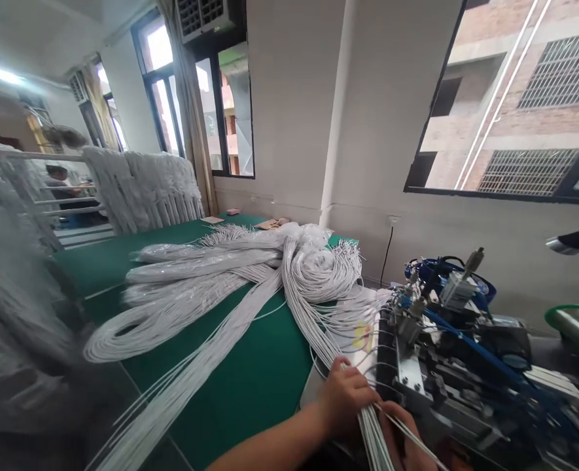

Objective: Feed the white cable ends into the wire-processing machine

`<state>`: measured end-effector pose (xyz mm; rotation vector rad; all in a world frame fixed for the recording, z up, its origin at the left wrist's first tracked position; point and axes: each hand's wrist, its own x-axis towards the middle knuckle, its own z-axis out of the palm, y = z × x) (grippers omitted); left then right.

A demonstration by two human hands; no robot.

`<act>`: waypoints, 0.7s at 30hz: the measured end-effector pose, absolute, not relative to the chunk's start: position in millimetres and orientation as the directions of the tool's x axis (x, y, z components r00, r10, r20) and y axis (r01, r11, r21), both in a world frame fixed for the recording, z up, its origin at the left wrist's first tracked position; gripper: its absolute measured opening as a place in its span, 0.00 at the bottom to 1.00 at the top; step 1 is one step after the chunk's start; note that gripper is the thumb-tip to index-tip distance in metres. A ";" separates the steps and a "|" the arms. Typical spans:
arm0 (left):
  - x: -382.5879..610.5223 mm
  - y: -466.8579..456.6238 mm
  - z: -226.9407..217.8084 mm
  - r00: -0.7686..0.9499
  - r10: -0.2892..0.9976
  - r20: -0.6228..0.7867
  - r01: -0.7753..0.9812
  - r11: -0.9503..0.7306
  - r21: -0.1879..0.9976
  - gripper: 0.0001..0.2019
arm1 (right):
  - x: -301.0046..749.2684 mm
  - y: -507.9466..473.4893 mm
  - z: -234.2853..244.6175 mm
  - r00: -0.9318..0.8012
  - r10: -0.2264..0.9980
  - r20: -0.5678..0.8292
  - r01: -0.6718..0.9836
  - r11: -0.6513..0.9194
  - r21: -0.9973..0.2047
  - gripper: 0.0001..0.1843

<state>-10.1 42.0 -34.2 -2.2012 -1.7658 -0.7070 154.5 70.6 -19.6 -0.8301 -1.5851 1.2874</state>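
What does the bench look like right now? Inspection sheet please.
Surface: green table top, mostly covered.
Job's things: bundle of white wires held at a small machine.
Clutter: heaps of white wire bundles; small items at the far edge.
Hands: left hand grips the bundle; right hand pinches single wires.
Cables: blue hoses on the machine; black cord on the wall.
Surroundings: windows, hanging wire racks, a person behind them.

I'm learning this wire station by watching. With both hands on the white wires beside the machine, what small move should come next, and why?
Probably slide one wire forward to the machine: the right hand has it separated from the bundle under the left hand.
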 end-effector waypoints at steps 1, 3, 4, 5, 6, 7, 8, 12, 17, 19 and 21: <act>-10.4 39.5 -30.3 0.131 0.852 0.508 0.969 -0.218 0.115 0.11 | 153.9 68.3 -17.6 -0.384 0.890 0.245 -0.012 0.261 -0.965 0.11; -8.4 32.5 -19.4 0.098 0.848 0.520 0.975 -0.186 0.119 0.09 | 153.6 62.1 -8.9 -0.393 0.848 0.354 0.074 0.413 -0.908 0.09; -6.4 28.1 -13.2 0.075 0.844 0.531 0.977 -0.170 0.131 0.09 | 154.1 58.5 -3.3 -0.422 0.824 0.378 0.108 0.460 -0.881 0.09; -4.2 23.3 -7.1 0.074 0.845 0.530 0.975 -0.172 0.139 0.09 | 154.8 55.0 2.2 -0.451 0.795 0.405 0.124 0.505 -0.854 0.10; -2.1 18.4 -1.6 0.053 0.847 0.529 0.975 -0.159 0.156 0.08 | 155.7 51.9 6.8 -0.467 0.773 0.430 0.136 0.543 -0.828 0.11; -0.5 14.1 2.9 0.047 0.852 0.521 0.973 -0.157 0.168 0.08 | 156.6 49.3 10.0 -0.474 0.753 0.456 0.142 0.576 -0.805 0.11; 0.1 10.5 6.0 0.043 0.860 0.508 0.973 -0.152 0.175 0.08 | 157.4 47.5 11.4 -0.497 0.729 0.470 0.141 0.603 -0.786 0.12; -3.6 6.9 5.2 0.017 0.866 0.500 0.972 -0.132 0.195 0.10 | 159.1 45.0 4.5 -0.546 0.709 0.447 0.145 0.605 -0.783 0.16; -4.4 9.4 2.1 -0.003 0.846 0.533 0.973 -0.121 0.197 0.11 | 158.1 41.0 -3.4 -0.516 0.758 0.399 0.124 0.527 -0.841 0.17; -4.0 9.5 3.0 0.010 0.841 0.542 0.974 -0.131 0.185 0.11 | 156.9 39.7 -6.2 -0.504 0.767 0.397 0.103 0.509 -0.854 0.17; -4.1 9.6 3.9 0.016 0.841 0.542 0.973 -0.137 0.185 0.11 | 156.0 39.5 -9.7 -0.508 0.764 0.398 0.077 0.501 -0.862 0.17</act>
